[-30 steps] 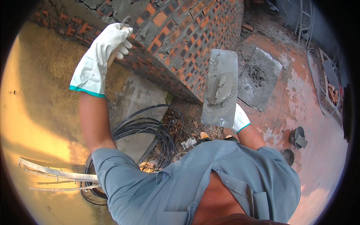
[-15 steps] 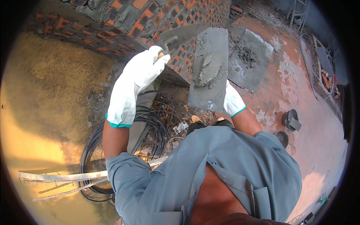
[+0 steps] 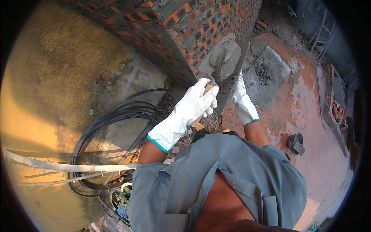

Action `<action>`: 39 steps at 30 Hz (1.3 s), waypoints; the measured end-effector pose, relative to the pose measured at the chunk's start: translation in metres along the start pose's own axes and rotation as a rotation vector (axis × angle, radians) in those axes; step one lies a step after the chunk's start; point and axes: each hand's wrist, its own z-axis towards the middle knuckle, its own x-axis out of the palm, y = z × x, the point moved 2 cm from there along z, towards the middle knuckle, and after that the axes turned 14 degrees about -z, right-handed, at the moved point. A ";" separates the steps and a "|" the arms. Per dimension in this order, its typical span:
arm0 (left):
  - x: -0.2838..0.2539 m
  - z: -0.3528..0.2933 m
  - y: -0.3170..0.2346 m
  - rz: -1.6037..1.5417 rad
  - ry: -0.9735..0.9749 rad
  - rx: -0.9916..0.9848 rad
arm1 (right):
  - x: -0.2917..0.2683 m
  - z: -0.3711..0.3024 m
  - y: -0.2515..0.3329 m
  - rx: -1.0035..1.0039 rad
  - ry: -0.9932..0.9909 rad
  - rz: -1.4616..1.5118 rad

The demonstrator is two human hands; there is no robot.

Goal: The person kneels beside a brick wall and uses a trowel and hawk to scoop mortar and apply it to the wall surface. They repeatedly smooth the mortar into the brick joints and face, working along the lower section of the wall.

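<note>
My left hand, in a white glove with a teal cuff, is closed round the wooden handle of a trowel. The trowel's blade lies against a heap of wet grey mortar. Under and beside that mortar is a flat rectangular mortar board, tilted steeply. My right hand, gloved alike, holds the board from its right side; the board hides most of its fingers. Just beyond the tools stands a brick wall with grey mortar smeared over parts of it.
A grey slab with mortar lies on the reddish floor to the right. Farther right are a dark bucket and a looped hose. Coiled black cable and a pale bent strip lie at the left.
My left hand and the trowel have moved right and nearer, onto the mortar. The board has gone from nearly flat to steeply tilted. The view has shifted somewhat.
</note>
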 end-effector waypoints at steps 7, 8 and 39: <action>-0.018 -0.012 -0.018 0.695 -0.094 0.278 | 0.029 -0.041 -0.017 0.122 0.109 0.110; -0.029 -0.019 -0.019 0.645 -0.136 0.412 | 0.034 -0.037 -0.019 0.125 0.107 0.117; -0.240 0.075 -0.043 0.573 -0.618 1.375 | 0.140 0.038 -0.023 0.233 0.321 0.171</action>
